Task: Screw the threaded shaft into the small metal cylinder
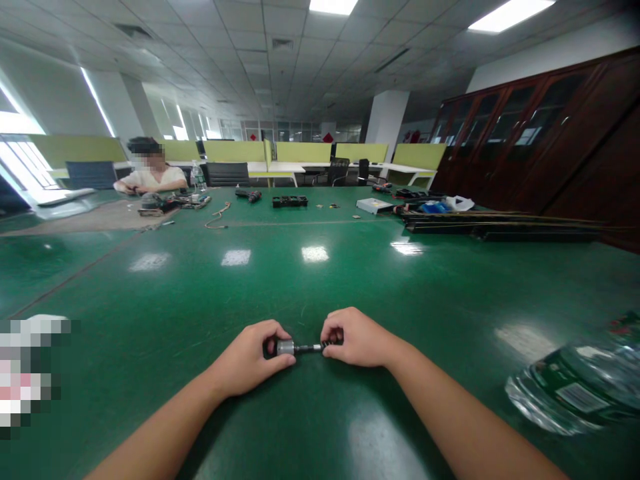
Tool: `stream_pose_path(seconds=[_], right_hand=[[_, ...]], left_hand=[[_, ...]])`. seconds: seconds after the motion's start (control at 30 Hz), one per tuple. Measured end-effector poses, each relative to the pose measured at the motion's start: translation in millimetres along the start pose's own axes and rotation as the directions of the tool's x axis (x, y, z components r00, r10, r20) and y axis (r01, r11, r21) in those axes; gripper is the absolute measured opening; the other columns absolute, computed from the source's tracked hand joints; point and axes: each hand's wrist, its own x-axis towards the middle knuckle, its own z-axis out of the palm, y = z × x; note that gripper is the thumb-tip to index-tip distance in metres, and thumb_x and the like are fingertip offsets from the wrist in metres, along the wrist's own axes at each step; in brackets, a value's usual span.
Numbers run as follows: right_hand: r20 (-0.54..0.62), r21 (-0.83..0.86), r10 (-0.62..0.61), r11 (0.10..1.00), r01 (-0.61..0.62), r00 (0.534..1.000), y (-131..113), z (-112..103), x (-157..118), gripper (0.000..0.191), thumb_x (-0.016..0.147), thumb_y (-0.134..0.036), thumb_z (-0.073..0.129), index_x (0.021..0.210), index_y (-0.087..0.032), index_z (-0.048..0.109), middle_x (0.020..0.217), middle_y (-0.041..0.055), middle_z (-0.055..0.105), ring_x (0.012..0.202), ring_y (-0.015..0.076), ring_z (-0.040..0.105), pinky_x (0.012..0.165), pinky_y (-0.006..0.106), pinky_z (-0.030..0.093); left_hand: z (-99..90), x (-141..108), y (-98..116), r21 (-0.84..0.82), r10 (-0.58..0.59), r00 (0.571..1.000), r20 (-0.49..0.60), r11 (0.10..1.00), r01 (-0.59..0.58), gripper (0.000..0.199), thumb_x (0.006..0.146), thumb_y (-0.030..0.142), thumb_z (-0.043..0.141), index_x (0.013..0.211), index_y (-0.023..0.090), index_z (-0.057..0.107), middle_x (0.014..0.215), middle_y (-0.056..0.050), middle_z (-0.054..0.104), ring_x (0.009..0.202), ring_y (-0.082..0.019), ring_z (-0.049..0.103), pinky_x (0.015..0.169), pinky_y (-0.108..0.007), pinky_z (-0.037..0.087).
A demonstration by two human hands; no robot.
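A small metal part (287,347) with a silver cylinder and a thin dark shaft lies low over the green table (280,280), pointing right. My left hand (255,357) is closed round the cylinder end, thumb in front and fingers behind. At the shaft's right tip, my right hand (357,338) pinches a small dark coiled piece (329,345) that looks like a spring. The coil touches or nearly touches the shaft tip; its far end is hidden by my fingers.
A large clear bottle (575,387) with a green label lies at the right. Farther back are a black part (290,201), a drill-like tool (249,195), a silver box (374,206) and long dark bars (490,225). A person (151,170) sits at the far left.
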Motion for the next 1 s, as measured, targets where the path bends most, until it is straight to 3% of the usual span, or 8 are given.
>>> stream_pose_path(seconds=[0.2, 0.63, 1.0], right_hand=[[0.013, 0.082, 0.063, 0.995, -0.064, 0.998, 5, -7, -2, 0.011, 0.067, -0.021, 0.073, 0.077, -0.017, 0.072, 0.071, -0.0003, 0.063, 0.062, 0.0116, 0.056, 0.056, 0.022, 0.042], [-0.021, 0.085, 0.003, 0.996, -0.001, 1.0, -1, 0, 1, 0.012, 0.067, -0.021, 0.077, 0.078, -0.019, 0.075, 0.073, -0.0004, 0.064, 0.066, 0.0115, 0.058, 0.059, 0.022, 0.041], [-0.127, 0.143, -0.061, 0.987, 0.079, 0.99, -14, 31, 12, 0.017, 0.072, -0.022, 0.075, 0.089, -0.02, 0.074, 0.076, 0.0003, 0.068, 0.068, 0.012, 0.059, 0.067, 0.023, 0.043]], left_hand=[[-0.2, 0, -1, -0.006, 0.01, 1.0, 0.001, 1.0, -0.01, 0.022, 0.08, 0.035, 0.067, 0.093, 0.017, 0.065, 0.08, -0.001, 0.061, 0.072, -0.016, 0.056, 0.066, -0.025, 0.041], [-0.9, -1, 0, -0.015, 0.011, 1.0, -0.009, 1.0, -0.012, 0.021, 0.08, 0.035, 0.068, 0.091, 0.017, 0.065, 0.081, -0.001, 0.062, 0.072, -0.015, 0.056, 0.065, -0.025, 0.041], [0.4, -1, -3, -0.023, 0.023, 0.999, -0.027, 0.999, -0.024, 0.024, 0.075, 0.031, 0.072, 0.095, 0.019, 0.066, 0.08, 0.0, 0.06, 0.072, -0.016, 0.056, 0.065, -0.024, 0.041]])
